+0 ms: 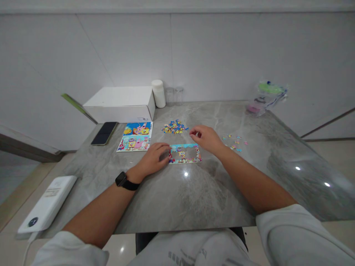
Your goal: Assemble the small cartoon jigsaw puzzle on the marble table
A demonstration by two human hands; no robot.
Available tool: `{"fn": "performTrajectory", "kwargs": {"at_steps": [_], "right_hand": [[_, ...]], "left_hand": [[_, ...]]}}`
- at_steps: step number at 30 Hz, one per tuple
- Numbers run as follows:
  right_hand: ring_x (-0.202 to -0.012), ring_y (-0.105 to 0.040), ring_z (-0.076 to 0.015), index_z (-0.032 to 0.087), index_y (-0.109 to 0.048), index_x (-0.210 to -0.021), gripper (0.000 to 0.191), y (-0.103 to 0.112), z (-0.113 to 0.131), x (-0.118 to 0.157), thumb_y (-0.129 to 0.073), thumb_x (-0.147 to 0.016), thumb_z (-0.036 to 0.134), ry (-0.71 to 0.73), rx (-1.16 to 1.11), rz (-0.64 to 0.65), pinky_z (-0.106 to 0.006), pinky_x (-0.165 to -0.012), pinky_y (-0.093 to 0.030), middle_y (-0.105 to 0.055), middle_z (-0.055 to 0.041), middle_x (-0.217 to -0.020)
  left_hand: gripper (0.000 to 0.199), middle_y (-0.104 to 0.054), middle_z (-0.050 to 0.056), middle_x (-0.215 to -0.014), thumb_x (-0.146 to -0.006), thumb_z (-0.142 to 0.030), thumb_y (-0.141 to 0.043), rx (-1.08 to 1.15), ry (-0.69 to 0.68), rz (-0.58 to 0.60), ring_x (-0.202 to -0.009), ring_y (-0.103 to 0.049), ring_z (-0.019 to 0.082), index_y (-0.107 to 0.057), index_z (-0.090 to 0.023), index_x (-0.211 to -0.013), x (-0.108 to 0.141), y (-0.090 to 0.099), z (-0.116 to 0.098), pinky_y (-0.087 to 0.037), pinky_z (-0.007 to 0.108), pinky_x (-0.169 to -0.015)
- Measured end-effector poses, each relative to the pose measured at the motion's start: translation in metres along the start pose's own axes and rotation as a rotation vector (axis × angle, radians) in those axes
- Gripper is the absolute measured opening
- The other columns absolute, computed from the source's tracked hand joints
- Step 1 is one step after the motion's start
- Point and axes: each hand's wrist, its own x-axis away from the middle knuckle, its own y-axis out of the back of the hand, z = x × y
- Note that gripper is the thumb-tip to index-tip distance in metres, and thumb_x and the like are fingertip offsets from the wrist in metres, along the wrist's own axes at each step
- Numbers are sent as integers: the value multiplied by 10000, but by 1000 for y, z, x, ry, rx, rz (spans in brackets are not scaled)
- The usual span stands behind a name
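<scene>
A partly assembled jigsaw puzzle (184,160) lies on the grey table, its frame of joined pieces surrounding a gap with a small cluster of pieces inside. My left hand (154,158) rests flat at its left edge, thumb and fingers apart, with the fingertips touching that side. Just above the puzzle's upper right corner is my right hand (205,138), its thumb and fingertips pinched together. Whatever is in that pinch is too small to make out. A heap of loose puzzle pieces (175,127) sits beyond the puzzle, and several scattered pieces (235,142) lie right of my right hand.
A printed picture sheet (135,136) and a phone (104,133) lie to the left. Behind them stand a white box (119,101), a white bottle (158,94) and two clear glasses (174,96). A plastic bag (266,98) is back right; a power bank (48,203) is front left.
</scene>
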Motion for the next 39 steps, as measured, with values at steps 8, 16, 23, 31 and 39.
{"fn": "performTrajectory", "kwargs": {"at_steps": [8, 16, 23, 31, 39], "right_hand": [[-786, -667, -165, 211, -763, -1054, 155, 4, -17, 28, -647, -954, 182, -20, 39, 21, -296, -801, -506, -777, -39, -954], [-1261, -634, -312, 215, -701, -1309, 344, -6, -49, 75, -679, -995, 355, 253, 199, 138, -491, -1121, -478, -721, -143, -1338], [-1342, -606, -317, 251, -675, -1398, 432, -11, -56, 75, -673, -995, 409, 243, 175, 222, -535, -1178, -427, -711, -129, -1394], [-1326, -619, -316, 246, -681, -1394, 432, -15, -58, 76, -677, -988, 393, 251, 144, 198, -528, -1177, -431, -712, -130, -1401], [-1320, -622, -309, 246, -685, -1389, 431, -16, -59, 77, -679, -988, 403, 244, 111, 201, -526, -1175, -428, -720, -130, -1383]], "left_hand": [[399, -658, 127, -1419, -983, -384, -665, -8, -26, 6, -1321, -605, 301, -656, -230, -1351, 1, -4, 5, -474, 514, -1177], [431, -652, 127, -1435, -985, -428, -676, -29, -32, 19, -1322, -601, 306, -650, -241, -1372, 3, -7, 9, -468, 519, -1174], [432, -654, 130, -1430, -991, -429, -672, -41, -38, 29, -1325, -597, 303, -648, -228, -1372, 2, -7, 8, -460, 514, -1181], [446, -654, 123, -1427, -993, -471, -683, -46, -30, 27, -1311, -604, 301, -650, -240, -1372, 2, -10, 11, -467, 514, -1170], [431, -655, 130, -1425, -986, -460, -687, -40, -14, 34, -1320, -597, 305, -671, -239, -1355, 1, -9, 10, -459, 532, -1182]]}}
